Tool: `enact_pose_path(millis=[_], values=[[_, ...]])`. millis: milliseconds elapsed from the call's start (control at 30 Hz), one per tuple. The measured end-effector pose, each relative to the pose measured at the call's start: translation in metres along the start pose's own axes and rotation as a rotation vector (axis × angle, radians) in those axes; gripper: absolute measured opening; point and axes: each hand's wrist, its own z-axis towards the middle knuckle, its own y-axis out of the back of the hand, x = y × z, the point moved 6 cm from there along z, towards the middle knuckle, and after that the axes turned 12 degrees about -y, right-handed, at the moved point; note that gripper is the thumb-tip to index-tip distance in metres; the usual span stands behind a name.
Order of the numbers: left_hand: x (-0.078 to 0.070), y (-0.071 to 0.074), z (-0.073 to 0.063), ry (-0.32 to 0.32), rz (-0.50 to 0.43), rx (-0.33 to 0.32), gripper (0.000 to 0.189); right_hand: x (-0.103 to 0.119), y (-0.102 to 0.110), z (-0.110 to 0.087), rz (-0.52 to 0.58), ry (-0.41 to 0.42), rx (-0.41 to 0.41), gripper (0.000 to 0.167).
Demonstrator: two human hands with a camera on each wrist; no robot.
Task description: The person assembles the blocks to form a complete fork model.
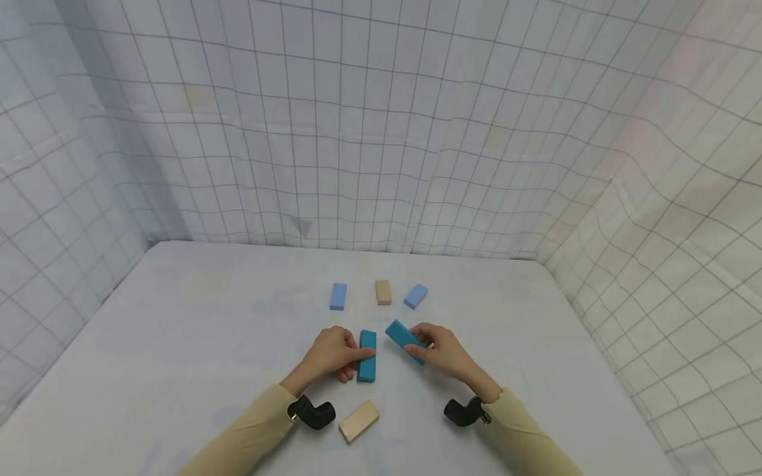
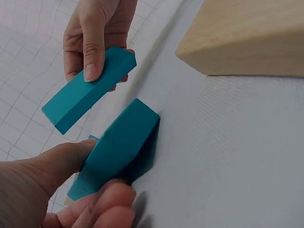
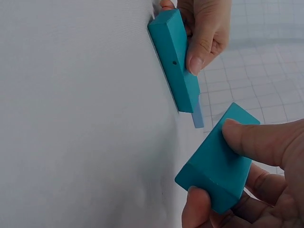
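Between thumb and fingers, my left hand [image 1: 331,354] holds a long teal wooden block [image 1: 366,370]. That block lies at or just above the table, its length pointing away from me; whether it touches is hard to tell. My right hand [image 1: 442,349] grips a second teal block [image 1: 400,334], tilted and raised off the table, a short way to the right. In the left wrist view the two teal blocks are apart. The right wrist view shows a small dark spot on the side of the left hand's block [image 3: 171,61]. Some fingers are hidden behind the blocks.
A light wooden block [image 1: 360,421] lies close to me, between the forearms. Farther back stand a blue block [image 1: 338,297], a small wooden block [image 1: 383,292] and another blue block [image 1: 415,296]. White gridded curtains [image 1: 357,132] surround the white table [image 1: 196,344].
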Motion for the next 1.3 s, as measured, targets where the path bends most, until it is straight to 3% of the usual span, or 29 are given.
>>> enact_pose_path(millis=[300, 533, 867, 1133, 1300], values=[[-0.003, 0.002, -0.003, -0.051, 0.102, 0.002, 0.039, 0.004, -0.002, 0.006, 0.007, -0.010, -0.032, 0.026], [-0.003, 0.001, -0.004, -0.066, 0.174, -0.031, 0.037, 0.008, -0.001, 0.016, 0.037, 0.000, -0.062, 0.026], [-0.002, 0.004, -0.010, -0.071, 0.154, -0.103, 0.038, 0.014, -0.007, 0.036, 0.023, 0.028, -0.040, 0.023], [0.003, 0.001, -0.012, -0.100, 0.051, -0.131, 0.035, 0.018, -0.014, 0.053, 0.010, 0.012, -0.009, 0.026], [0.003, 0.001, -0.012, -0.095, 0.038, -0.142, 0.034, 0.020, -0.019, 0.061, 0.023, 0.015, 0.029, 0.027]])
